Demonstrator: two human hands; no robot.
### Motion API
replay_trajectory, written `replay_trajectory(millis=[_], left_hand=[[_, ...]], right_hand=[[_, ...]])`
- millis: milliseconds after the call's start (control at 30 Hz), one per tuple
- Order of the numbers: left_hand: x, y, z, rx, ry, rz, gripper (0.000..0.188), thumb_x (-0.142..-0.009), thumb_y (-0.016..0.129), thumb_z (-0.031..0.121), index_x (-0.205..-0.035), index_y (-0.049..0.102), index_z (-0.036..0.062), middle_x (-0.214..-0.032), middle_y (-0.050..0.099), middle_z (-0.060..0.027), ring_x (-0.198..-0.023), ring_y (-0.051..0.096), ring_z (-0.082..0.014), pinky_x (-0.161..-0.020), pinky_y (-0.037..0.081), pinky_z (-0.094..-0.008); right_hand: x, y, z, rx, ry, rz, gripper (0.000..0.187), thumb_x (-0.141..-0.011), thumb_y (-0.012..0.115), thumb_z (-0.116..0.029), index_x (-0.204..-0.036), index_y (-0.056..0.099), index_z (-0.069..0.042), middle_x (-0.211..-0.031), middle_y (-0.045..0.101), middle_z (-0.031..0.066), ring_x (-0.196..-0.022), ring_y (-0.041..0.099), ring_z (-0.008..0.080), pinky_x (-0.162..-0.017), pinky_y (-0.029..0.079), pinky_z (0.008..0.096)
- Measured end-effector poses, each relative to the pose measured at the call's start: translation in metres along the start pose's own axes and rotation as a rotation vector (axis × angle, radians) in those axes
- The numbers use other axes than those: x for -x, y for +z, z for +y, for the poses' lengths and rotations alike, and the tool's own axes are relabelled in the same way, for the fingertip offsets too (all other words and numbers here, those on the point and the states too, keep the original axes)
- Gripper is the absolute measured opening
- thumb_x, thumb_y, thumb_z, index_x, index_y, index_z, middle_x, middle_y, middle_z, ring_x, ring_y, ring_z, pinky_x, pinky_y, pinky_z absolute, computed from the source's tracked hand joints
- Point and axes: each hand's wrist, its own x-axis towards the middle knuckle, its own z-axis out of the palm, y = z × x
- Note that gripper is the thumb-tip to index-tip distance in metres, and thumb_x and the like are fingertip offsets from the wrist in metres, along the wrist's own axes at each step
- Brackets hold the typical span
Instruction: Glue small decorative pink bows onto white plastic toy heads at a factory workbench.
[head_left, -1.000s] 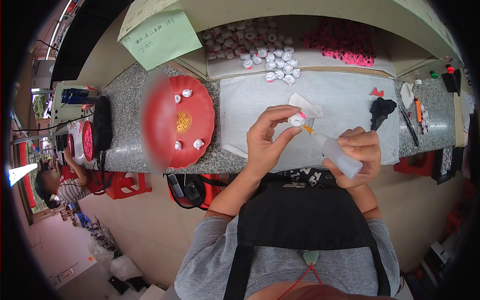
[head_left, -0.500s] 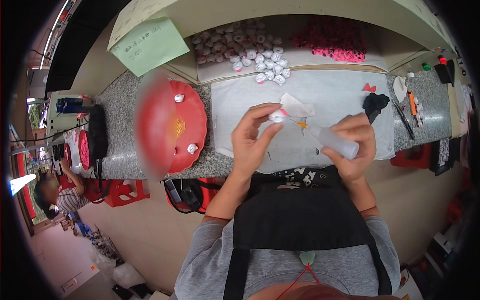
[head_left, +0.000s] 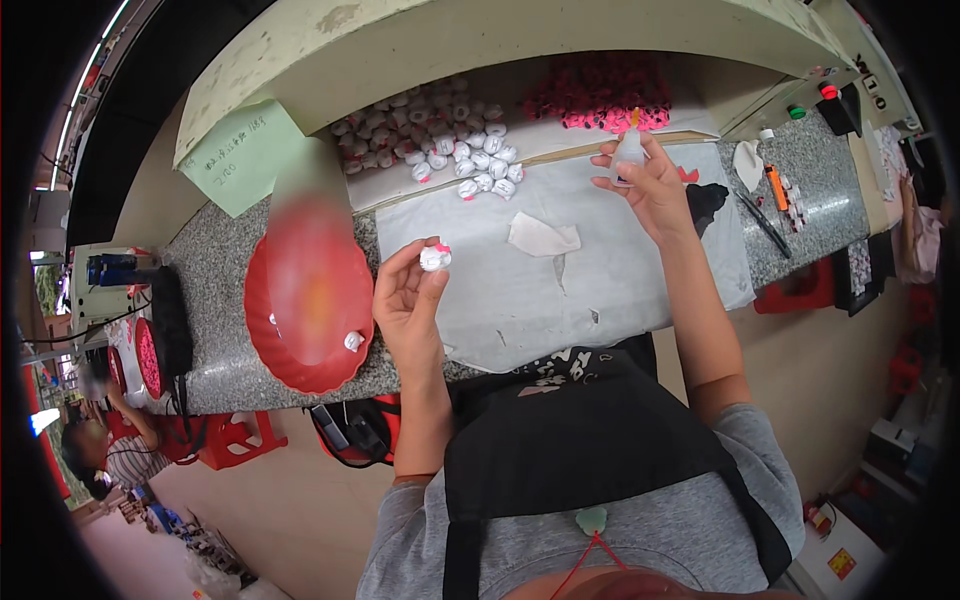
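Note:
My left hand (head_left: 408, 305) pinches a small white rounded piece (head_left: 436, 261) with a pink part on top, between thumb and fingers. It is just right of a red scalloped plate (head_left: 262, 345), where a similar white piece (head_left: 354, 341) lies. In my right hand (head_left: 655, 190) is a translucent squeeze bottle (head_left: 627, 158) with a thin orange tip, held upright with the tip at the top. That tip comes in front of a heap of small pink pieces (head_left: 590, 100) on the shelf. Between my hands a white scrap (head_left: 540, 236) rests on the pale work sheet (head_left: 480, 285).
A heap of white pieces (head_left: 430, 125) fills the shelf's left side. Right of the sheet lie a black cloth (head_left: 709, 204), a black pen-like tool (head_left: 764, 226) and an orange tool (head_left: 776, 186). A green paper note (head_left: 242, 158) hangs at left. Another person (head_left: 125, 455) sits far left.
My hands have moved apart: the left one, with the white piece, toward the red plate, the right one away toward the shelf. The bottle has gone from tilted to upright. The view has shifted too.

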Motion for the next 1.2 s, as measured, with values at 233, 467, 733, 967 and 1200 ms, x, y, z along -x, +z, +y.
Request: replay_trajectory(millis=[233,467,733,967,1200], left_hand=[[-0.003,0.005,0.002,0.031,-0.018,-0.003,0.033,-0.069,0.054,-0.008,-0.1,0.044,-0.0032,-0.098,0.051,-0.0132,-0.089,0.05,-0.0149,-0.077,0.039,-0.0227],[0.007,-0.006,0.0,0.016,-0.028,0.016,0.032,-0.068,0.051,-0.01,-0.099,0.044,-0.0034,-0.098,0.051,-0.0144,-0.09,0.05,-0.0157,-0.078,0.039,-0.0239],[0.001,0.01,0.001,0.075,-0.117,-0.049,0.036,-0.071,0.052,-0.005,-0.105,0.041,-0.0054,-0.099,0.05,-0.0159,-0.088,0.052,-0.0192,-0.079,0.042,-0.0323],[0.002,0.036,0.005,0.106,-0.114,-0.166,0.034,-0.07,0.053,-0.008,-0.102,0.045,-0.0037,-0.098,0.052,-0.012,-0.087,0.051,-0.0143,-0.075,0.042,-0.023],[0.008,0.039,0.001,-0.234,0.095,-0.276,0.03,-0.07,0.052,-0.008,-0.099,0.047,-0.0033,-0.1,0.051,-0.015,-0.089,0.051,-0.0171,-0.072,0.042,-0.0242]], right_hand=[[-0.049,0.001,0.011,1.154,-0.315,0.169,0.022,-0.067,0.059,-0.01,-0.085,0.048,-0.004,-0.083,0.052,0.0108,-0.071,0.054,0.0237,-0.059,0.044,0.0328],[-0.071,0.009,0.04,1.731,-0.312,0.334,0.023,-0.062,0.063,-0.017,-0.081,0.056,-0.005,-0.076,0.053,0.0139,-0.071,0.053,0.0297,-0.062,0.043,0.0379],[-0.018,0.045,-0.003,0.696,-0.191,0.119,0.01,-0.069,0.058,-0.006,-0.076,0.053,-0.001,-0.066,0.053,0.005,-0.053,0.047,0.011,-0.047,0.037,0.022],[0.051,0.082,-0.008,0.277,0.062,-0.053,0.01,-0.066,0.056,0.004,-0.073,0.049,0.002,-0.069,0.052,0.0086,-0.056,0.047,0.0108,-0.048,0.038,0.0203],[0.062,0.093,-0.001,0.249,0.106,-0.12,0.009,-0.067,0.06,-0.001,-0.071,0.052,0.001,-0.068,0.053,0.0053,-0.056,0.047,0.0082,-0.05,0.04,0.0197]])
